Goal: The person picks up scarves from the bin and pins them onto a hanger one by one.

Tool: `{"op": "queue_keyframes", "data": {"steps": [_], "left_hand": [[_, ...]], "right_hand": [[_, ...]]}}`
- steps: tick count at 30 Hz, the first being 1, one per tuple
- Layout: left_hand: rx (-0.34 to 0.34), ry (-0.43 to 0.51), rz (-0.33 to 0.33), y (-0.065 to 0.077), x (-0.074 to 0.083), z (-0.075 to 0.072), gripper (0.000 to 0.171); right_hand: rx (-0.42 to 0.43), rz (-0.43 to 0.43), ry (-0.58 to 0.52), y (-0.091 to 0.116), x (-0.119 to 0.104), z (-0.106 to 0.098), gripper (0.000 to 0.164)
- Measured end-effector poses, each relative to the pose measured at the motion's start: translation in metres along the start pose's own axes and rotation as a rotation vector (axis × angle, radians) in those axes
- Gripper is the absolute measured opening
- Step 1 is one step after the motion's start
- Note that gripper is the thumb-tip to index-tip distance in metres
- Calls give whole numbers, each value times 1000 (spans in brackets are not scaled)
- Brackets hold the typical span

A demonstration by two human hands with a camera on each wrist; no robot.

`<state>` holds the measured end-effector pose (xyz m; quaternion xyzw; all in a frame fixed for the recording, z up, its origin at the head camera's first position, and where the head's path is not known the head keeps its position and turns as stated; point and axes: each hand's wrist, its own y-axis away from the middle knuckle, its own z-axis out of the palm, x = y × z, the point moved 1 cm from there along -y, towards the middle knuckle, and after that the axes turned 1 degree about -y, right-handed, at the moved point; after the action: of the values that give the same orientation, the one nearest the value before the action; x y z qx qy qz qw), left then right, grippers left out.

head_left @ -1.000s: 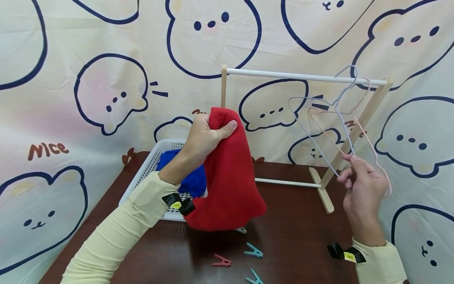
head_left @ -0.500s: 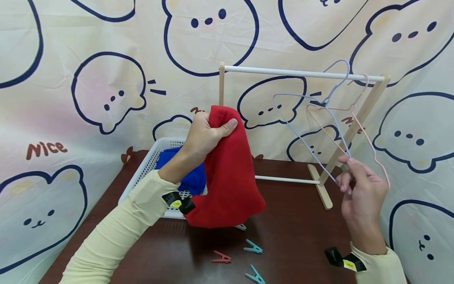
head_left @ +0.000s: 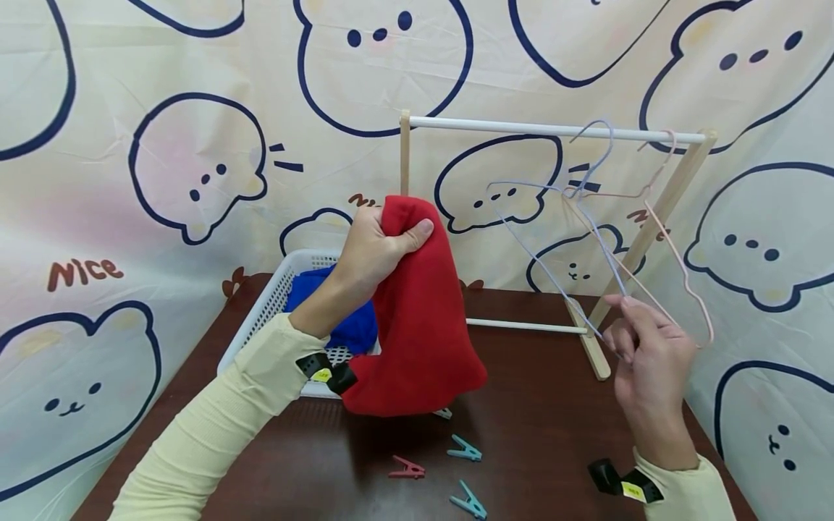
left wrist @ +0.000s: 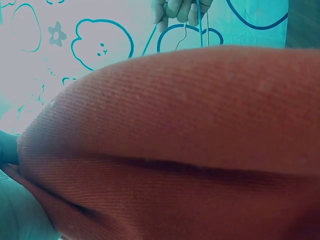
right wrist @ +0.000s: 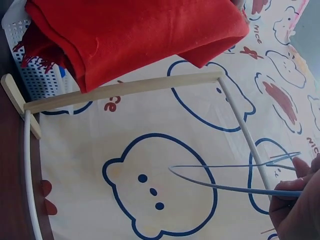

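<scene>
My left hand (head_left: 368,250) grips the top of a folded red scarf (head_left: 423,325), which hangs down over the table. Its fringed end (right wrist: 37,62) shows in the right wrist view, and the scarf fills most of the left wrist view. The thumb lies across the cloth. With its fingertips, my right hand (head_left: 651,362) pinches the lower part of a lavender wire hanger (head_left: 576,192). That hanger's hook overlaps the rack's top rod in the head view. Behind it, a pink hanger (head_left: 677,259) hangs at the rod's right end.
A wooden rack with a white rod (head_left: 495,126) stands at the back right. Left of it, a white basket (head_left: 260,311) contains blue cloth (head_left: 355,325). Teal clothespins (head_left: 465,449), a red clothespin (head_left: 407,468) and a pale clothespin (head_left: 444,413) lie on the brown table.
My right hand has moved left with the lavender hanger, and its hook has shifted left along the rod, away from the pink hanger. My left hand and the scarf stay nearly still.
</scene>
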<state>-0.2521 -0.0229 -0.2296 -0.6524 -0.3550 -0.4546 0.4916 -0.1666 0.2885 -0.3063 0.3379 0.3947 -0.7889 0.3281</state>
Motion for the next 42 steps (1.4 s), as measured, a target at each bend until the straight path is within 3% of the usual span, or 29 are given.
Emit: {"op": "queue_keyframes", "data": {"steps": [9,22,34,42], "left_hand": [[21,2,-4,1,-2,-4,33],[22,12,4,4,-3,-8,30],[18,0,-6,5,-7,-10,32],[23,-5,-18,1,-1,-6,36]], "right_hand": [[-72,27,-29,0,6,2,30],[1,40,4,0,13,3,35],[-84,13,14,2,16,-1,33],[-9,5,2,4,15,-1,33]]}}
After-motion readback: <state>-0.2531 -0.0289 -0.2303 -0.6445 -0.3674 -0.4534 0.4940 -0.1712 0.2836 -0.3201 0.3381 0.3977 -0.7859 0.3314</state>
